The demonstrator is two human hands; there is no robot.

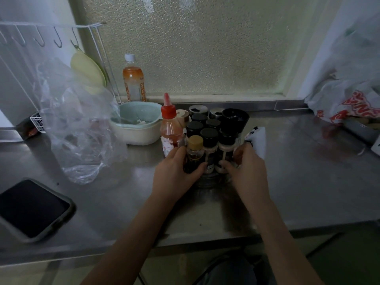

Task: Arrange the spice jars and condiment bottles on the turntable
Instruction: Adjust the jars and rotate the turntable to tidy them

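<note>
Several black-capped spice jars (pixel 209 136) stand packed together on a clear turntable (pixel 207 179) in the middle of the steel counter. At the cluster's left side stands a red-capped sauce bottle (pixel 170 128). My left hand (pixel 176 171) wraps a small dark bottle with a tan cap (pixel 195 150) at the front left. My right hand (pixel 244 165) grips a jar of pale powder (pixel 225 155) at the front right. A white bottle (pixel 257 138) leans just behind my right hand. The hands and jars hide most of the turntable.
A two-tone bowl (pixel 137 128) sits left of the cluster, with an orange drink bottle (pixel 133 81) behind it. A crumpled clear plastic bag (pixel 82 130) and a phone (pixel 33 206) lie to the left. A red-and-white bag (pixel 349 108) fills the right corner. The counter edge (pixel 185 241) runs near me.
</note>
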